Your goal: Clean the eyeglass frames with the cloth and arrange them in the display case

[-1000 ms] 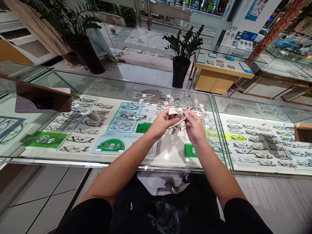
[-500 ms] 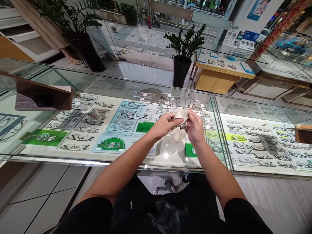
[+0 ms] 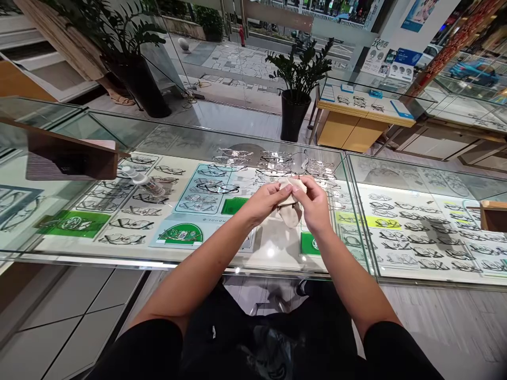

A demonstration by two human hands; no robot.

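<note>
My left hand (image 3: 266,203) is closed, its thumb and fingers pinching a beige cleaning cloth (image 3: 290,215) from the left. From the right, my right hand (image 3: 316,205) grips the same cloth, the two thumbs close together at its top. Part of a thin dark eyeglass frame (image 3: 290,206) shows in the folds between the hands; most of it is covered by cloth and fingers. Both hands are held above the glass display counter (image 3: 273,248). A black pair of glasses (image 3: 217,188) lies to the left of my left hand.
A white-capped spray bottle (image 3: 141,181) stands on the counter to the left, near a brown wooden stand (image 3: 71,153). Many eyeglasses sit in rows under the glass, with a green card (image 3: 310,244) near my right wrist. Beyond the counter is a potted plant (image 3: 292,113).
My right thumb has moved left onto the cloth, nearer to my left thumb. The cloth is more bunched, and its hanging end sits slightly higher. The forearms have barely moved.
</note>
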